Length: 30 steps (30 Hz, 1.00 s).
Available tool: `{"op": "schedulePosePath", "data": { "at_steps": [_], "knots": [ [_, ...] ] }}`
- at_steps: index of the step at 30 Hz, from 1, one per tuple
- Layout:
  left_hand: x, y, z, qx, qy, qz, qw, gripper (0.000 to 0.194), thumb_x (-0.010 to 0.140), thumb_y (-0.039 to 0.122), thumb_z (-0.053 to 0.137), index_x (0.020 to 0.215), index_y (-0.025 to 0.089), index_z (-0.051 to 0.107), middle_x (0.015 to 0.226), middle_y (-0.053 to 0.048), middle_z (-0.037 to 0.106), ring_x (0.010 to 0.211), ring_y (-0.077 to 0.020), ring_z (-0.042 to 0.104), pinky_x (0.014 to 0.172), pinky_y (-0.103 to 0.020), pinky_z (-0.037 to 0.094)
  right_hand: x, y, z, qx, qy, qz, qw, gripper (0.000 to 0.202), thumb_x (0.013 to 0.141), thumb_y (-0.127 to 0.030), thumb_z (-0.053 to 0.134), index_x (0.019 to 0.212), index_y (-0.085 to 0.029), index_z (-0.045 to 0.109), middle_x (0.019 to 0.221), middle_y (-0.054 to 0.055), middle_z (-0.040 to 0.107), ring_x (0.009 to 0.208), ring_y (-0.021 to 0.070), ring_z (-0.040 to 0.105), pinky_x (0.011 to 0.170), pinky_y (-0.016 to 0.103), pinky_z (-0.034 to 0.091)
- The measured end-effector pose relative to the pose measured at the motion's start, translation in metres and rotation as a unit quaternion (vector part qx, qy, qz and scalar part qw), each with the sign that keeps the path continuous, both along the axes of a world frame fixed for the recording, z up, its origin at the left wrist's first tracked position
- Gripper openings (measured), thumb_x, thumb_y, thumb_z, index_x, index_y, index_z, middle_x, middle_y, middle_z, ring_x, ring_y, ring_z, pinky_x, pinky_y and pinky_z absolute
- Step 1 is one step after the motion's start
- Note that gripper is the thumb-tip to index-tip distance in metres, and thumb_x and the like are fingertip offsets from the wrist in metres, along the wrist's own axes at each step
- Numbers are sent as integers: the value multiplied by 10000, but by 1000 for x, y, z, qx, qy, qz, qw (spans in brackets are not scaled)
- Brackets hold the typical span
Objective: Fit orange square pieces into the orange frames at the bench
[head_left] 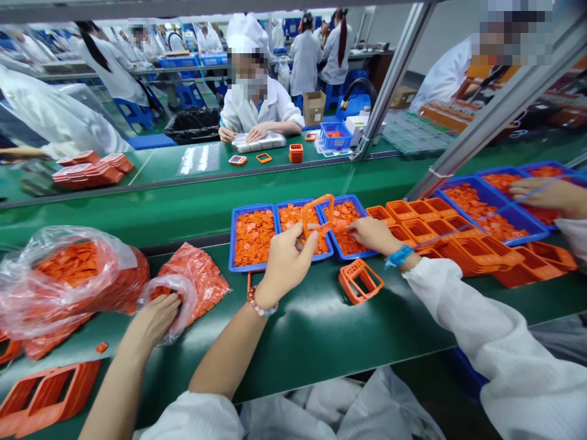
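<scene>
My left hand (287,260), with a beaded bracelet at the wrist, pinches an upright orange frame (318,215) above the blue trays. My right hand (373,234), with a blue band at the wrist, reaches into the right one of three blue trays (349,256); its fingertips are closed among small orange pieces (342,215), and whether they grip one is too small to tell. Below the trays, a short stack of orange frames (360,281) rests on the green table (316,330). Many more stacked orange frames (419,229) stand right of my right hand.
At left, another person's hand (158,315) is in a plastic bag of orange pieces (197,281), beside a larger bag (117,281). Another hand (548,194) is over blue trays at right. A metal post (486,113) slants behind. Someone in white sits opposite.
</scene>
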State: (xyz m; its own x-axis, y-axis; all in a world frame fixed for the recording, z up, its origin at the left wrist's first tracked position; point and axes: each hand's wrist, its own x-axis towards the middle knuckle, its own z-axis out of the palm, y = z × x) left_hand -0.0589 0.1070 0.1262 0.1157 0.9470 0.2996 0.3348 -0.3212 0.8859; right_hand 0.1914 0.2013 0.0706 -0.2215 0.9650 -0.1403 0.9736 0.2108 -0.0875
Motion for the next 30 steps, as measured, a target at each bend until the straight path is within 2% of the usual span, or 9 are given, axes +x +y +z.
{"op": "schedulePosePath", "data": {
  "at_steps": [5, 14, 19, 22, 24, 26, 28, 30],
  "knots": [
    [-1, 1, 0, -6, -6, 1, 1000, 247, 930, 340, 546, 1002, 165, 705, 548, 43, 482, 468, -109, 428, 481, -236, 314, -9, 2, -14, 6, -51, -28, 998, 330, 946, -293, 523, 1112, -104, 736, 1110, 234, 717, 1078, 361, 667, 897, 478, 503],
    [-4, 3, -3, -11, -8, 2, 1000, 249, 924, 364, 559, 997, 179, 710, 598, 21, 559, 485, -112, 455, 495, -244, 324, -12, 8, -18, 0, -32, -48, 998, 328, 928, -218, 491, 1140, -163, 735, 1126, 184, 726, 1045, 308, 675, 890, 419, 497],
    [-5, 6, -5, -7, -7, 9, 1000, 215, 916, 358, 571, 928, 180, 690, 616, 20, 577, 491, -107, 467, 500, -240, 338, -9, 6, -9, 39, 12, -74, 996, 306, 931, -286, 511, 1076, -169, 752, 1050, 162, 749, 1008, 314, 686, 867, 412, 496],
    [-4, 10, -7, -30, -32, 18, 999, 204, 915, 361, 563, 857, 179, 635, 638, 17, 593, 510, -113, 540, 509, -233, 382, -10, -4, 6, 75, 78, -68, 992, 319, 953, -367, 517, 1091, -195, 747, 1009, 107, 768, 958, 262, 707, 850, 356, 517],
    [-3, 14, -9, -71, -71, 12, 995, 200, 915, 368, 558, 852, 181, 591, 606, 29, 583, 495, -120, 590, 511, -226, 412, -15, -18, 19, 132, 205, -30, 969, 301, 948, -387, 551, 1035, -189, 761, 979, 85, 776, 906, 229, 722, 813, 324, 546],
    [-1, 18, -11, -115, -105, -4, 988, 206, 912, 380, 561, 866, 180, 560, 545, 41, 575, 456, -125, 606, 493, -212, 408, -25, -38, 31, 216, 349, 35, 911, 243, 921, -380, 614, 924, -202, 779, 1004, 78, 777, 932, 234, 727, 809, 341, 575],
    [1, 20, -13, -149, -133, -25, 980, 226, 905, 399, 573, 877, 177, 543, 486, 44, 570, 418, -123, 596, 454, -193, 360, -37, -57, 40, 279, 407, 106, 864, 175, 911, -338, 648, 875, -240, 789, 1031, 55, 775, 967, 225, 727, 864, 366, 587],
    [3, 20, -13, -177, -164, -47, 969, 247, 897, 419, 582, 885, 177, 534, 466, 39, 578, 408, -123, 597, 425, -180, 315, -49, -71, 43, 303, 412, 172, 842, 170, 925, -266, 632, 883, -262, 797, 1022, 36, 780, 943, 197, 739, 874, 347, 600]
  ]
}}
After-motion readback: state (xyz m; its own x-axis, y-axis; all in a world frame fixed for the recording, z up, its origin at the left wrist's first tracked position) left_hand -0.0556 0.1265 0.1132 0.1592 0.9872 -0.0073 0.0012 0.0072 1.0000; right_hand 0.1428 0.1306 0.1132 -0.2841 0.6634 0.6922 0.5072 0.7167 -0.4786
